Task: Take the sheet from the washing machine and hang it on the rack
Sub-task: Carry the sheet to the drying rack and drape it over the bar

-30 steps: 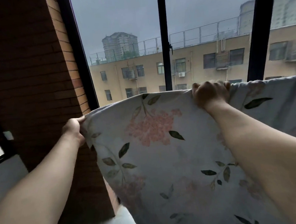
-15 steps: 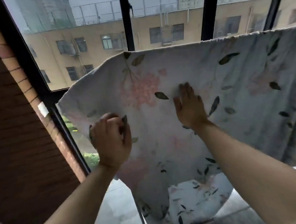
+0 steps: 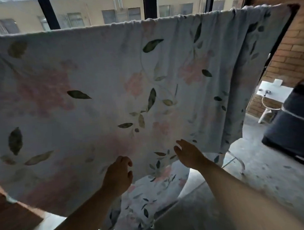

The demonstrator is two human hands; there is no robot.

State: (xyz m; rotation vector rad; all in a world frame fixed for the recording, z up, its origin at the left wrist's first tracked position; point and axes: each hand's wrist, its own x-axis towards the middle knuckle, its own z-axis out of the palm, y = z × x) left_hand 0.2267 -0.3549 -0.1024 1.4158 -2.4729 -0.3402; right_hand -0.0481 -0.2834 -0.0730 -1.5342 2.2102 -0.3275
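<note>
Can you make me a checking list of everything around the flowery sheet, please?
Surface: grey speckled floor.
Job's things: floral sheet draped over the rack, only its white leg showing.
Clutter: dark bulky box at right; white table beyond it.
Hands: right hand open near the sheet; left hand fingers loosely curled, grip unclear.
Cables: pale hose or cord loops under the table.
Surroundings: black-framed windows, brick wall.

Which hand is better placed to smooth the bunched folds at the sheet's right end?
Right, probably. The right hand is open and nearer those folds of the sheet; the left hand, loosely curled, sits further left.
</note>
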